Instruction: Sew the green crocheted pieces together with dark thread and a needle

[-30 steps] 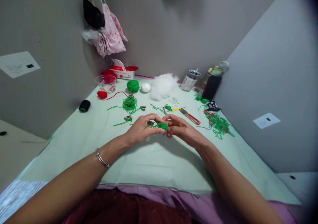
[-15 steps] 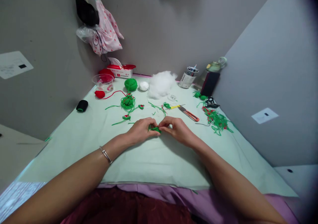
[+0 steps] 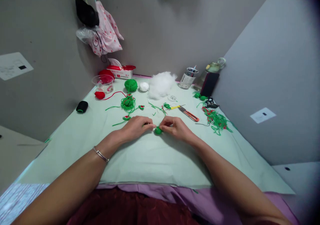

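Observation:
A small, rounded green yarn piece (image 3: pixel 158 130) is at the middle of the table, between my two hands. My right hand (image 3: pixel 176 128) pinches its right edge with thumb and index finger. My left hand (image 3: pixel 137 127) is just left of it, a small gap away, thumb and fingers pressed together; whatever lies between them is too small to make out. Beyond my hands are orange-handled snips (image 3: pixel 189 114), a yellow-handled tool (image 3: pixel 175 107) and loose green yarn ends (image 3: pixel 160 108). Small green-and-red yarn pieces (image 3: pixel 126 117) lie past my left hand.
White stuffing (image 3: pixel 162 85), a green yarn ball (image 3: pixel 131 85) and a clear tub (image 3: pixel 103 85) stand along the back. At right are a tangle of green and red yarn (image 3: pixel 218 121), a phone (image 3: pixel 210 84) leaning on a bottle, and a can (image 3: pixel 188 79). Walls enclose both sides.
My left hand has let go of the green yarn piece and shifted a little to the left. The piece now shows as a rounded shape, with my right hand still on it.

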`<state>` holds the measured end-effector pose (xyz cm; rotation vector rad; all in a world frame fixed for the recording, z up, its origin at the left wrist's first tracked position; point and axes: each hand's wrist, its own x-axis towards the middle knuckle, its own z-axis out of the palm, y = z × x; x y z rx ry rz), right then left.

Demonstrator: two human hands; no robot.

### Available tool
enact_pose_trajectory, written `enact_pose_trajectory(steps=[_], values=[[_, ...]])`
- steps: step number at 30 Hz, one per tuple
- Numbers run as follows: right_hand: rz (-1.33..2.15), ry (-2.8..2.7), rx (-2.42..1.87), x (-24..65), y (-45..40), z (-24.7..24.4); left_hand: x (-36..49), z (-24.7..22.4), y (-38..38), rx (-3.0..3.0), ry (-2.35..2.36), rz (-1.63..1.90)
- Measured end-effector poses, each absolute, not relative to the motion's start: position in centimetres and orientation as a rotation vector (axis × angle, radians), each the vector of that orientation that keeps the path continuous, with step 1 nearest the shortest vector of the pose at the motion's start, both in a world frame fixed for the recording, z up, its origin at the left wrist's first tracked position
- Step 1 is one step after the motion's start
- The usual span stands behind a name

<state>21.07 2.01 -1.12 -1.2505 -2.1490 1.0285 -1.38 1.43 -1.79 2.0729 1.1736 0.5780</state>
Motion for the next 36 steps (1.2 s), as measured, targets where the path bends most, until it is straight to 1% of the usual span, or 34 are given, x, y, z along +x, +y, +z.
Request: enact_pose_trajectory(steps=[2,4,6,8,11,16,19,24,26,31,33,36], values=[[1.075,-2.089,-1.200,21.2,2.1,-0.7,-1.9,-1.4,1.7,2.036,1.159,0.740],[0.981,-2.061,-1.156,21.2,2.0,-0.4,-2.2,-1.0,1.9,1.920,1.128,0.928],[0.834,-2.098,-1.150,21.1,1.8,-0.5,-2.1,-0.7,1.8,1.728,1.068,1.041],[0.756,-2.178,-1.182,20.9,1.6,-0.8,-1.8,-0.6,1.5,1.543,0.966,1.023],[0.799,-2.217,-1.238,20.7,1.5,-1.3,-1.0,-1.0,0.9,1.431,0.846,0.907],[1.094,-1.952,-1.171,21.0,1.9,-0.7,0.0,-1.6,0.3,1.710,1.006,0.938],[1.300,-1.751,-1.142,21.0,2.0,-0.2,0.1,-1.5,0.1,1.884,0.941,0.908],[1.492,-1.559,-1.088,20.7,1.8,0.0,0.1,-1.0,0.0,1.826,0.875,0.923],[1.484,-1.532,-1.080,20.8,2.0,0.2,0.1,-0.8,-0.1,1.778,0.861,0.919],[1.279,-1.274,-1.093,23.2,3.6,1.5,0.3,-1.1,-0.3,1.772,0.876,0.865],[1.321,-1.170,-1.048,24.4,4.0,2.4,0.4,-1.3,-0.3,1.762,0.875,0.865],[1.478,-1.108,-0.968,25.5,3.8,4.0,0.3,-1.5,-0.2,1.749,0.850,0.905]])
